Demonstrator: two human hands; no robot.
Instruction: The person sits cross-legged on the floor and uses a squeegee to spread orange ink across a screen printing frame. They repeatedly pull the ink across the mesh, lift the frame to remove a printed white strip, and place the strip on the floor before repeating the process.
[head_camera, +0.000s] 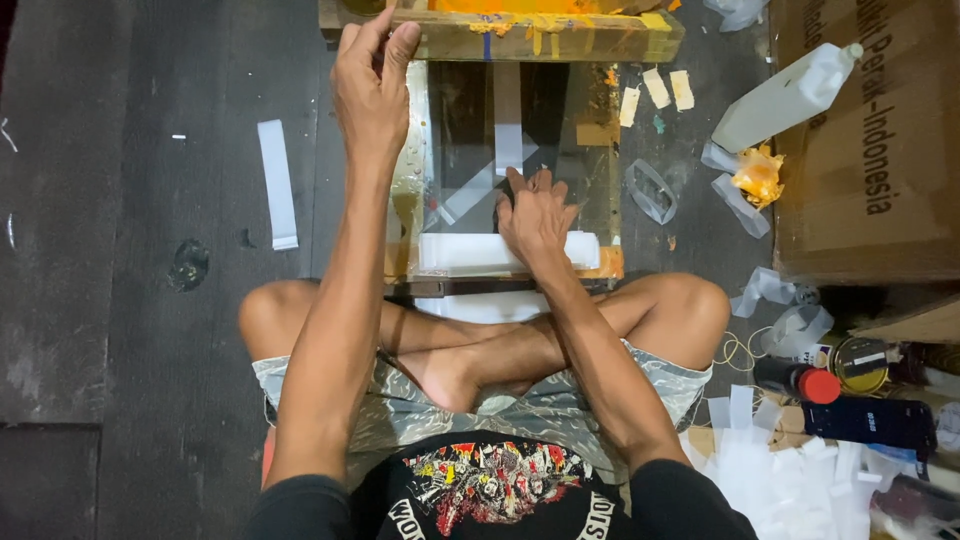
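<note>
The left hand (372, 75) was raised ahead of the person, its fingers and thumb pinched on the near edge of a wooden screen frame (545, 38) smeared with yellow ink. The right hand (537, 218) lay flat, fingers spread and closed on nothing, pressing down on a glass plate (470, 120) set between the two hands. Under the right palm and just nearer the body sat a white strip (460, 252) across the plate's near edge. The two hands were well apart, the left farther from the body than the right.

Left of the left forearm a loose white strip of tape (277, 183) lay on the dark floor (120, 250). Right of the right hand stood a white plastic bottle (785, 98) on its side, touching a cardboard box (880, 150), with a yellow-stained rag (758, 175) just beside it. Nearer the right elbow lay a red-capped can (800, 380) and a heap of cut white strips (780, 470).
</note>
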